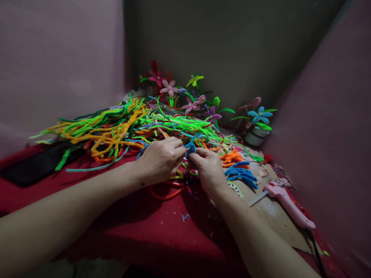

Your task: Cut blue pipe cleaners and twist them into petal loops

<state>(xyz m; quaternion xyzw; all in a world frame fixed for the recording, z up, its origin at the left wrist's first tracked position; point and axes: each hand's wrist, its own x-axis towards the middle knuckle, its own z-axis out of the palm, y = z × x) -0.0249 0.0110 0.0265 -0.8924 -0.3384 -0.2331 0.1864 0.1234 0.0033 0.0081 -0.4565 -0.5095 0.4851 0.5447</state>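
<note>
My left hand [160, 159] and my right hand [208, 168] meet over the red cloth [136, 220], both pinched on a blue pipe cleaner [190, 148] that is bent into loops between the fingertips. Just behind the hands lies a big heap of loose pipe cleaners [121, 125] in green, yellow and orange. To the right of my right hand lie folded orange pieces [231, 157] and folded blue pieces [241, 174].
Finished pipe-cleaner flowers [171, 88] stand at the back, and a blue one [260, 115] stands in a small pot [255, 136]. A pink glue gun [286, 204] lies on cardboard [272, 216] at right. Red rings [166, 191] lie under the hands. A black object [34, 166] is at left.
</note>
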